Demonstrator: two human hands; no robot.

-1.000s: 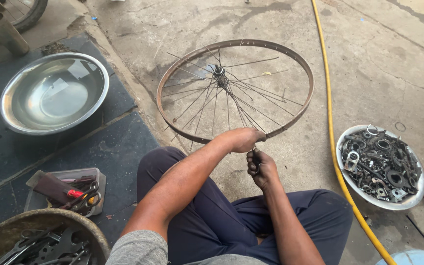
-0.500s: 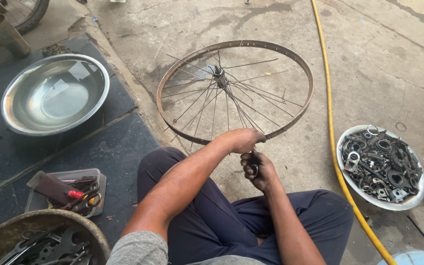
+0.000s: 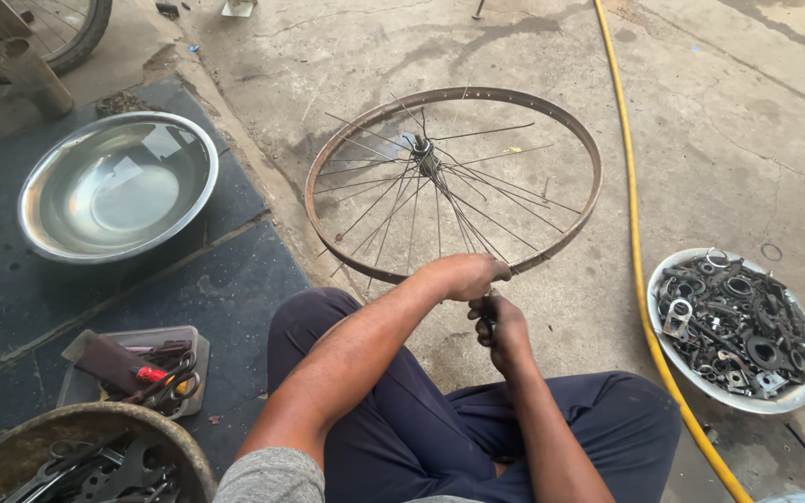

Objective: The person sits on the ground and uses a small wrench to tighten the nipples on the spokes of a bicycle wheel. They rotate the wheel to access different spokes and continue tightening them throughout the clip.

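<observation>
The left hand (image 3: 466, 276) covers the near stretch of the wheel rim (image 3: 365, 128), and whatever the right hand (image 3: 503, 328) grips below it is too hidden to identify. The tool-filled basin (image 3: 86, 430) and a tyre (image 3: 76, 42) are cut off by the picture's edges.

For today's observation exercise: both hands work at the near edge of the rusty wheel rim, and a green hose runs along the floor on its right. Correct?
Not quite. The head view shows the hose is yellow, not green. The rest holds: the left hand and right hand work at the near edge of the rusty wheel rim.
</observation>
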